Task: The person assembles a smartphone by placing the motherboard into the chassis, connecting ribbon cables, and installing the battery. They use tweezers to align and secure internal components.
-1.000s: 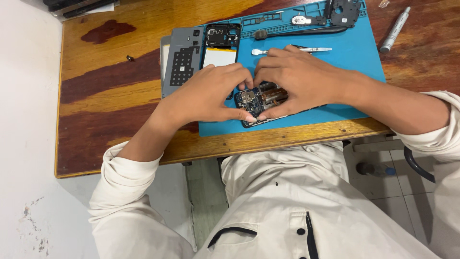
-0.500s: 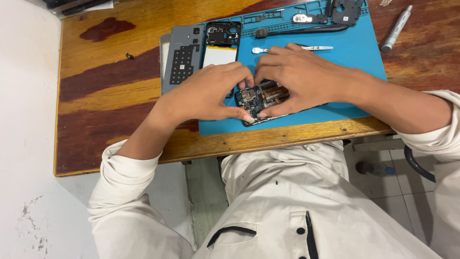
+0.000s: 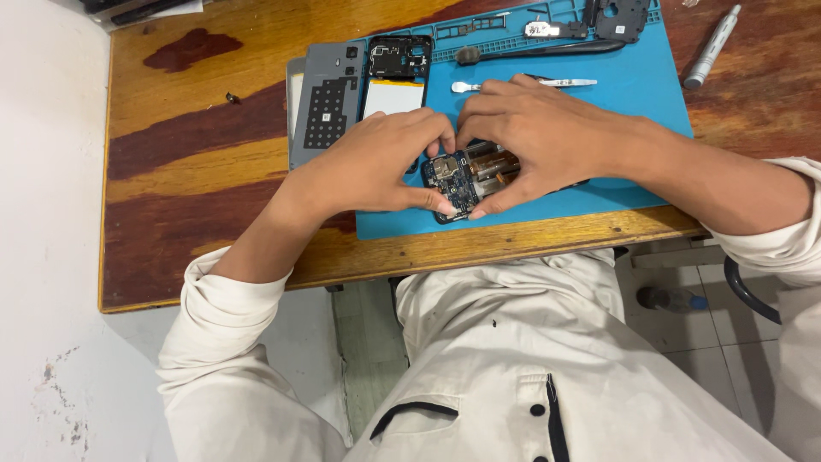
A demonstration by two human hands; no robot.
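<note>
Worn wooden table (image 3: 197, 171) with dark red patches, white wall at left, tiled floor (image 3: 727, 342) below right; a blue work mat (image 3: 633, 94) covers the table's right half, its near edge just short of the table's near edge. Both hands meet at the mat's near-middle: left hand (image 3: 372, 167) and right hand (image 3: 539, 137), fingers curled closed, grip the opened phone (image 3: 466, 175) with exposed circuit board between them, fingertips touching above it. Far side is crowded with a grey back cover (image 3: 325, 98), a phone frame with pale battery (image 3: 395, 77), tweezers (image 3: 522, 84) and a grey screwdriver (image 3: 711, 47) far right off the mat; open room remains on bare wood at left.
</note>
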